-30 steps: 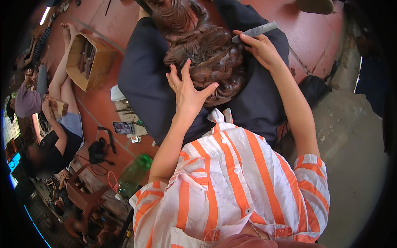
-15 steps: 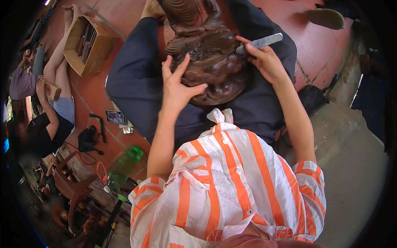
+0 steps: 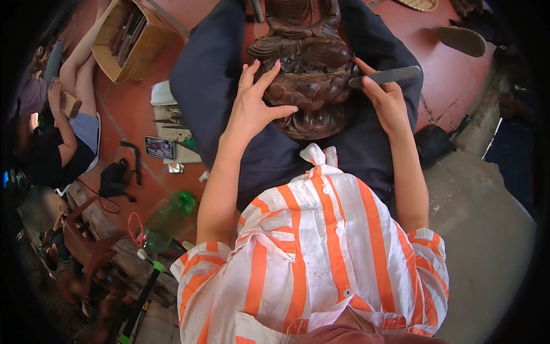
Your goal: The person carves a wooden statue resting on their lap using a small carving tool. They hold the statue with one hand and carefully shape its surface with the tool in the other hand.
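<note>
Carving, dark wood, rests on lap, far centre, on dark trousers. Left hand spread flat against carving's left side, fingers released, gripping nothing. Right hand at carving's right edge, clenched on flat metal file, blade pointing right. Green bottle near left on floor. Wooden box far left. Phone left of trousers.

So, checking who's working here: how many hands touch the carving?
2. The left hand lies flat on the carving; the right hand, holding a file, meets its right side.
</note>
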The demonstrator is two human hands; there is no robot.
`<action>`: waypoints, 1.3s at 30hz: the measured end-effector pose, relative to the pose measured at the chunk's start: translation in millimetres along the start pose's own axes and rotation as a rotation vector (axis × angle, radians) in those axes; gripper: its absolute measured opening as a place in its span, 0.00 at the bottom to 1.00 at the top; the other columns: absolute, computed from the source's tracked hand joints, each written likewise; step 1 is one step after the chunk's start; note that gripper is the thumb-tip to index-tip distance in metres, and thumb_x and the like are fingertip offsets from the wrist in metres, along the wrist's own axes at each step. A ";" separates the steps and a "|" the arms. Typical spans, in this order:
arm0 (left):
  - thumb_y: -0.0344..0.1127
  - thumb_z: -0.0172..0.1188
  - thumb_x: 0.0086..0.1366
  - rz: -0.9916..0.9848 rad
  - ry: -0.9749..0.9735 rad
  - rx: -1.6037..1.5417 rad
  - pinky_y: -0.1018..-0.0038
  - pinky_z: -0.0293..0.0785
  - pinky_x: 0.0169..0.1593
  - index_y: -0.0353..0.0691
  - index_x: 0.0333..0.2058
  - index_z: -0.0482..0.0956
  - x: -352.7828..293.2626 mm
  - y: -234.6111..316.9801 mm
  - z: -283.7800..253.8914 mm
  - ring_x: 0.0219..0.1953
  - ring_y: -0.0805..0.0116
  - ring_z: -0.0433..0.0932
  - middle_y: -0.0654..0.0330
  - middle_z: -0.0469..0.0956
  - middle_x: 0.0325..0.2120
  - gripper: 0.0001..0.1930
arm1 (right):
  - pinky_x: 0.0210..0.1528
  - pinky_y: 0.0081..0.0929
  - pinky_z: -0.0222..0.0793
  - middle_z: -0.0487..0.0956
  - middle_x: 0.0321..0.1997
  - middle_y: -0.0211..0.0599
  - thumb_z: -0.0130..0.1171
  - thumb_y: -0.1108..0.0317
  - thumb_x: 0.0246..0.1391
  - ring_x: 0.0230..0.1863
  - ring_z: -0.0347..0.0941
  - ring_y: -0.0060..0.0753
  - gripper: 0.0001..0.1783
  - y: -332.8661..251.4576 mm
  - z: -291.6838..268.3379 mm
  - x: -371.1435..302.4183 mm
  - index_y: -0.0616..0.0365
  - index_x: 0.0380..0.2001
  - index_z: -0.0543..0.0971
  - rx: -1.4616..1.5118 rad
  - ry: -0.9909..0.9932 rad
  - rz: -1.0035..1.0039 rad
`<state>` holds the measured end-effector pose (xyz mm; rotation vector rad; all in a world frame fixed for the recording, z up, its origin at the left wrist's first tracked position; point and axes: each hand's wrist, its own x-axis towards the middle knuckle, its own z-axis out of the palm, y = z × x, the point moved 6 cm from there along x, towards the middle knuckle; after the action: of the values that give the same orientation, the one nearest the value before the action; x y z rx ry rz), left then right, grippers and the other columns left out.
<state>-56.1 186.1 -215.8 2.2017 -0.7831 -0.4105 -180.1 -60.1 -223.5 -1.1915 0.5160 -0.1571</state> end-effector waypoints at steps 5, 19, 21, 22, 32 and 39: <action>0.48 0.77 0.44 0.007 0.003 -0.007 0.55 0.59 0.66 0.55 0.64 0.67 -1.7 6.4 4.5 0.69 0.41 0.53 0.40 0.56 0.66 0.47 | 0.52 0.22 0.68 0.81 0.48 0.39 0.60 0.74 0.59 0.48 0.75 0.25 0.09 -25.8 7.3 -28.7 0.67 0.41 0.80 -0.381 -0.034 -0.137; 0.28 0.67 0.57 0.209 0.019 -0.410 0.71 0.78 0.49 0.39 0.53 0.78 -2.5 75.4 -33.4 0.46 0.65 0.79 0.55 0.76 0.46 0.23 | 0.43 0.28 0.71 0.83 0.37 0.41 0.62 0.70 0.57 0.38 0.77 0.28 0.12 11.0 61.4 -32.4 0.66 0.41 0.79 -0.709 -0.448 -0.121; 0.25 0.62 0.61 0.193 -0.113 -0.563 0.75 0.78 0.45 0.35 0.52 0.78 3.3 88.1 -13.0 0.43 0.69 0.81 0.55 0.78 0.42 0.19 | 0.43 0.29 0.71 0.82 0.37 0.43 0.62 0.69 0.58 0.38 0.78 0.30 0.12 11.6 64.4 -34.7 0.65 0.41 0.79 -0.764 -0.442 -0.125; 0.28 0.62 0.61 0.273 -0.095 -0.459 0.73 0.78 0.46 0.35 0.53 0.76 5.5 98.2 -4.3 0.43 0.65 0.81 0.54 0.78 0.43 0.20 | 0.42 0.31 0.71 0.82 0.34 0.45 0.62 0.72 0.56 0.37 0.78 0.35 0.09 10.6 64.4 -36.4 0.66 0.38 0.79 -0.682 -0.345 -0.230; 0.38 0.60 0.64 0.223 0.212 -0.560 0.62 0.72 0.32 0.36 0.31 0.77 4.6 163.3 89.9 0.29 0.50 0.79 0.52 0.79 0.27 0.10 | 0.54 0.35 0.68 0.70 0.56 0.44 0.61 0.72 0.51 0.57 0.68 0.36 0.25 43.0 27.3 -59.4 0.62 0.53 0.68 -0.270 -0.063 -0.015; 0.39 0.58 0.66 0.110 0.370 -0.559 0.63 0.72 0.32 0.37 0.33 0.76 8.0 142.8 83.0 0.28 0.52 0.79 0.54 0.79 0.27 0.10 | 0.53 0.35 0.68 0.71 0.56 0.44 0.61 0.73 0.51 0.57 0.68 0.37 0.25 42.2 33.4 -50.8 0.62 0.52 0.69 -0.346 0.004 -0.074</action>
<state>-149.9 59.7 -165.4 1.6351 -0.5054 -0.1329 -215.3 3.4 -237.9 -1.5496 0.5154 -0.1367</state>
